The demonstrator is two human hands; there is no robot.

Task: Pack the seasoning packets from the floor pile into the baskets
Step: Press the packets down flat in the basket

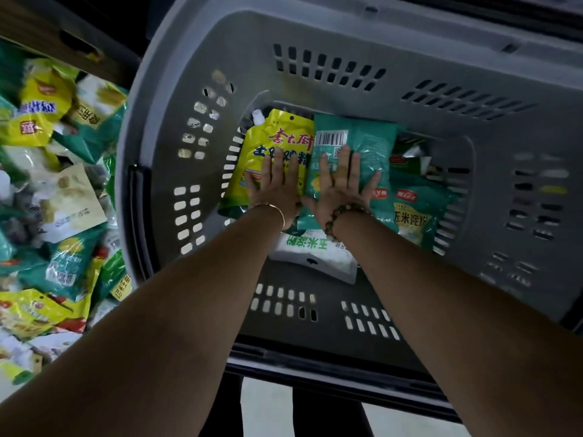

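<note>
— Where are the person's hands?

— Both are down inside the grey basket (176, 89), side by side on the packets at its bottom. The left hand (276, 189) lies flat on a yellow pouch (277, 137) with a white spout at its far left corner. The right hand (344, 189) lies flat on a teal packet (369, 146) with its barcode side up.

— Are the fingers gripping anything?

— No. On both hands the fingers (345, 157) are straight and a little spread, pressing down on the packets rather than curling round them. The two hands are just beside each other, thumbs nearly meeting.

— How do those two packets lie?

— The yellow pouch is on the left, near the slotted wall; the teal packet is just beside it on the right, its edge overlapping the pouch. A second teal packet (416, 209) lies further right, partly under the first. A white packet (315, 257) with green lettering sits nearer, below the wrists.

— And the rest of the packets?

— A loose pile (56, 171) of yellow, green and white ones lies on the floor left of the basket, outside it.

— Anything on the wrists?

— A thin bangle (273, 209) on the left, a beaded bracelet (347, 214) on the right.
</note>
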